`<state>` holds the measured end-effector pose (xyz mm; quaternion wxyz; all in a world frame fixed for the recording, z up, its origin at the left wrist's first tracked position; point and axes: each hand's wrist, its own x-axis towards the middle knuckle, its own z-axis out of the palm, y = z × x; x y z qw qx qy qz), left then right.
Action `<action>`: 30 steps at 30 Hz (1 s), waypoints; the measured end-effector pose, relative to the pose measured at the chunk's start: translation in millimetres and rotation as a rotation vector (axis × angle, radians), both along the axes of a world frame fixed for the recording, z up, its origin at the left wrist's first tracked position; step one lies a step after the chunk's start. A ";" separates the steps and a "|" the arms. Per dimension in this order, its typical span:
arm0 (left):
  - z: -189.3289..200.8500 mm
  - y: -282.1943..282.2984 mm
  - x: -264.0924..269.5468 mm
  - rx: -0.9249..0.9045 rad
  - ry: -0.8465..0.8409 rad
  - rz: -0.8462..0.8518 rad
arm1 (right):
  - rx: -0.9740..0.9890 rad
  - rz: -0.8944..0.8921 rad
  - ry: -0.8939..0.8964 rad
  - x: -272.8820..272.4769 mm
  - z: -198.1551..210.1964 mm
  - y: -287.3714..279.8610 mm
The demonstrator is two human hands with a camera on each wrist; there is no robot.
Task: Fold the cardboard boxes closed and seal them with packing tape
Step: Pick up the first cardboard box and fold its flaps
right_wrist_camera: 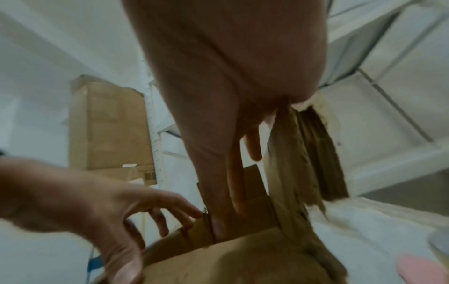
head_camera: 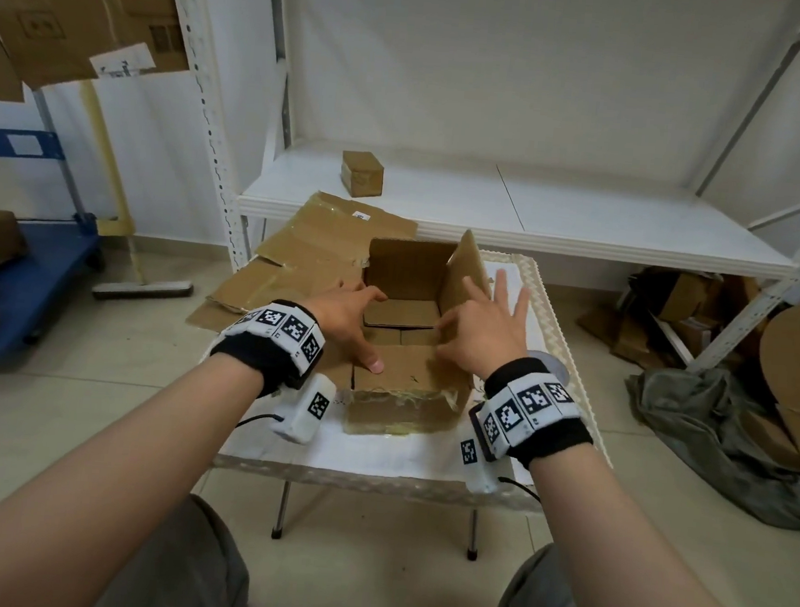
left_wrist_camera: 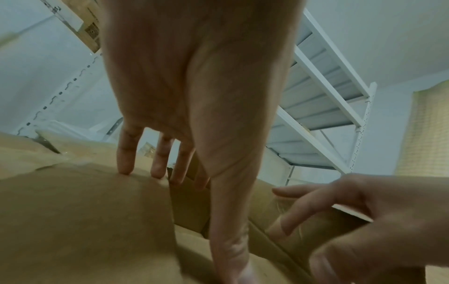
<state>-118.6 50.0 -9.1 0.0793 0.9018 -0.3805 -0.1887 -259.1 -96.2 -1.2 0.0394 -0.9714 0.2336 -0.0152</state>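
The open brown cardboard box (head_camera: 404, 351) sits mid-way along the small white folding table (head_camera: 376, 459), its near flap folded inward. The left hand (head_camera: 349, 321), fingers spread, presses its thumb on that flap, seemingly to hold it down. The right hand (head_camera: 482, 329), fingers splayed, lies against the upright right flap (head_camera: 467, 270), probably to fold it in; beyond lies flattened brown cardboard (head_camera: 306, 257).
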 end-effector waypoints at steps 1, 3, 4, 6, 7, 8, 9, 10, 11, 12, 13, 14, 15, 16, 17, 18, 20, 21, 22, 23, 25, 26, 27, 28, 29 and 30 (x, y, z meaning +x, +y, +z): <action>1.8 -3.2 2.0 -0.012 0.010 0.013 | -0.015 0.018 0.068 3.4 2.1 3.5; 6.9 -11.3 8.9 -0.085 0.070 0.073 | -0.027 0.023 0.186 8.5 6.5 8.7; 9.9 -16.0 13.2 -0.132 0.099 0.105 | -0.033 0.021 0.223 9.8 8.7 10.4; 18.0 -26.1 21.9 -0.211 0.092 0.157 | -0.057 0.027 0.267 10.3 12.1 11.6; 22.1 -30.6 25.7 -0.240 0.068 0.180 | -0.064 0.034 0.276 9.4 12.1 11.2; 25.6 -34.5 29.2 -0.266 0.047 0.197 | -0.064 0.045 0.276 7.9 11.2 10.1; 27.6 -38.4 32.9 -0.286 0.033 0.204 | -0.059 0.057 0.266 6.5 9.8 8.5; 28.9 -42.0 36.4 -0.296 0.022 0.195 | -0.051 0.072 0.252 5.2 8.0 6.5; 28.7 -45.2 39.8 -0.293 0.017 0.174 | -0.046 0.086 0.241 3.7 6.7 4.9; 28.4 -48.0 41.7 -0.280 0.020 0.146 | -0.041 0.095 0.231 2.7 6.2 3.5; 27.6 -50.8 42.4 -0.260 0.030 0.119 | -0.034 0.100 0.223 2.2 5.3 2.4; 26.1 -53.4 42.0 -0.231 0.037 0.096 | -0.025 0.100 0.218 1.9 4.9 1.5; 25.2 -55.9 40.6 -0.195 0.034 0.075 | -0.017 0.098 0.214 1.8 4.6 0.9; 24.1 -57.6 38.7 -0.146 0.023 0.056 | -0.014 0.100 0.207 1.8 4.1 0.5; 23.0 -58.5 36.8 -0.088 0.011 0.031 | -0.014 0.101 0.199 1.9 3.6 0.0; 21.8 -58.4 34.4 -0.023 0.007 0.002 | -0.011 0.101 0.186 1.5 3.4 -0.4; 16.4 -55.4 30.8 0.107 0.029 -0.075 | 0.007 0.095 0.161 0.1 4.0 -1.3; 12.2 -52.8 30.0 0.167 0.048 -0.107 | 0.024 0.091 0.155 -1.2 4.9 -1.7; 7.3 -49.7 29.4 0.216 0.062 -0.121 | 0.041 0.086 0.157 -2.5 6.0 -1.9; 1.8 -46.9 28.6 0.251 0.064 -0.119 | 0.049 0.083 0.166 -4.2 7.2 -2.1; -6.7 -42.9 27.1 0.287 0.021 -0.104 | 0.062 0.086 0.147 -7.4 7.9 -3.1; -9.0 -42.2 27.5 0.292 0.000 -0.102 | 0.102 0.094 0.084 -8.6 7.5 -4.2; -9.1 -41.8 27.0 0.299 -0.013 -0.104 | 0.177 0.102 -0.025 -9.8 8.2 -5.5; -8.8 -42.0 27.1 0.303 -0.017 -0.105 | 0.271 0.109 -0.164 -10.0 8.4 -6.7; -8.3 -42.1 26.6 0.300 -0.017 -0.107 | 0.363 0.110 -0.301 -8.9 8.9 -7.5; -8.5 -41.9 26.3 0.291 -0.019 -0.112 | 0.446 0.104 -0.395 -6.2 9.4 -8.3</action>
